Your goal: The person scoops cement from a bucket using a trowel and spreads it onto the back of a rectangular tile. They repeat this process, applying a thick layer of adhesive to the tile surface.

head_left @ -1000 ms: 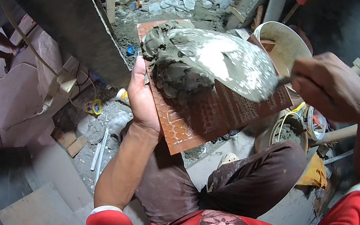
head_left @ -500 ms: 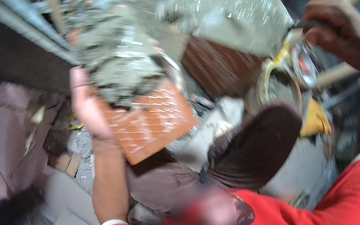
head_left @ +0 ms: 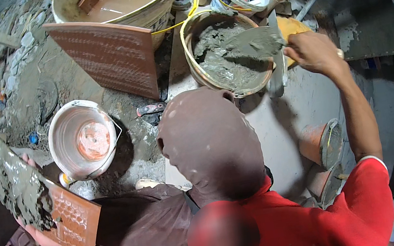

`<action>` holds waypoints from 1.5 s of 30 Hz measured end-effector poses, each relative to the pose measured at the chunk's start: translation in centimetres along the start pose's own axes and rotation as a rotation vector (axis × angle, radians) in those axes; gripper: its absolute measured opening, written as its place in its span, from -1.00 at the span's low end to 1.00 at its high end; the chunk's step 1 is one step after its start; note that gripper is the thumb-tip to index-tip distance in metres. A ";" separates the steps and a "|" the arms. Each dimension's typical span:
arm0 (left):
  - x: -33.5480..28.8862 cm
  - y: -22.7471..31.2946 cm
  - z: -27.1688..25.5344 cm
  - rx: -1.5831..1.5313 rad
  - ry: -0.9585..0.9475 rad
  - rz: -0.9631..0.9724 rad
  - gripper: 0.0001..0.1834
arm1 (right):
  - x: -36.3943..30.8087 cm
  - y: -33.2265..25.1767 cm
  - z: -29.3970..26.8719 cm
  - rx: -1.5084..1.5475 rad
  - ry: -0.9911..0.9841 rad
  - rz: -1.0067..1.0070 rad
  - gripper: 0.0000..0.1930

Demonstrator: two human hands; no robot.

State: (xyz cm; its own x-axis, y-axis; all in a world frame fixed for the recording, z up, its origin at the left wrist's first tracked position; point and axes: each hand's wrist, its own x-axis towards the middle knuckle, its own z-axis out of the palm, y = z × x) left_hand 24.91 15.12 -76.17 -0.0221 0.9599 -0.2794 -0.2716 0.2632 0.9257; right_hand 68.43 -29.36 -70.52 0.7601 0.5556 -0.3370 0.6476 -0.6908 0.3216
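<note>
My left hand [head_left: 44,239] grips an orange-brown tile [head_left: 78,218] from beneath, at the far left. Thick grey mortar [head_left: 18,187] covers the upper part of the tile's ridged back; the lower end is bare. On the right, my right hand [head_left: 317,51] is closed round a trowel, its handle mostly hidden by the fingers. The trowel's mortar-smeared blade [head_left: 255,43] reaches over a round bucket [head_left: 191,56] of wet grey mortar [head_left: 231,77]. Whether the blade touches the mortar is hard to tell.
Another tile [head_left: 114,58] leans against a large tub [head_left: 171,6] of murky water. A white bucket [head_left: 59,134] stands between my left hand and my knee. Beyond the mortar bucket is a tool pail [head_left: 260,1]. Two small orange pots [head_left: 314,144] lie at right. Rubble [head_left: 13,66] spreads far left.
The mortar-laden tile in my left hand has moved left and lower in view. My right hand has come inward, with the trowel at the mortar bucket. The view has shifted and is sharper.
</note>
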 end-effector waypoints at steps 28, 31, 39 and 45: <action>-1.9 -0.4 0.9 -0.209 -0.413 -0.040 -0.34 | 2.8 -3.1 4.1 0.103 -0.079 -0.425 -0.70; -2.3 -0.3 1.3 -0.295 -0.545 -0.097 -0.33 | 2.4 -1.2 5.5 0.282 -0.085 -0.411 -0.66; -3.1 -0.7 3.8 -0.509 -0.916 -0.343 -0.31 | 0.7 2.1 6.1 0.694 -0.064 -0.228 -0.64; -2.4 -0.2 2.8 -0.544 -1.012 -0.345 -0.35 | -0.2 3.8 2.1 0.762 0.052 -0.194 -0.60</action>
State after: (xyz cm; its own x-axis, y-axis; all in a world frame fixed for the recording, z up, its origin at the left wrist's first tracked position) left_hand 27.70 13.05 -74.97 0.8318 0.5518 0.0610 -0.4910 0.6800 0.5445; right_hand 70.67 -33.10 -71.12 0.6513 0.7064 -0.2773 0.5673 -0.6959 -0.4403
